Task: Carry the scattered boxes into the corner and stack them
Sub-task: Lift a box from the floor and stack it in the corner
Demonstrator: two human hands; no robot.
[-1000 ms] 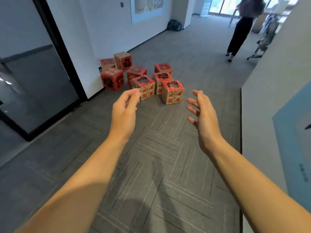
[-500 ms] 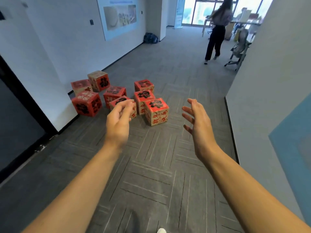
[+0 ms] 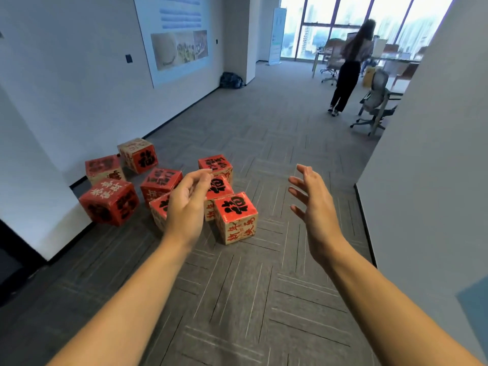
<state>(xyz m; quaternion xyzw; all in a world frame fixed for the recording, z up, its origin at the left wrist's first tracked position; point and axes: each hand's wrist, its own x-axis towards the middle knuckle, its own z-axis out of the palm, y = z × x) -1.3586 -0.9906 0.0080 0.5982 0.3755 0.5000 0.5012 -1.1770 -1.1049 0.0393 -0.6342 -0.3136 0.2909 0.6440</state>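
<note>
Several red and cream cube boxes with black characters lie scattered on the grey carpet by the left wall. The nearest box (image 3: 235, 217) stands between my two hands. Another red box (image 3: 109, 202) sits by the wall's corner, and one box (image 3: 138, 155) leans tilted against the wall. My left hand (image 3: 188, 204) reaches out in the air in front of the cluster, fingers loosely curled, holding nothing and hiding part of a box. My right hand (image 3: 315, 204) is held out to the right of the nearest box, fingers spread and empty.
White walls run along the left and the right (image 3: 422, 167) of the corridor. A person (image 3: 348, 67) stands far ahead near an office chair (image 3: 375, 104) and desks. A dark bag (image 3: 231, 80) lies by the far left wall. A dark doorway is at the lower left.
The view has moved closer to the boxes and turned, so they sit lower and more to the left. Both hands stay outstretched and empty. The person ahead has walked farther off.
</note>
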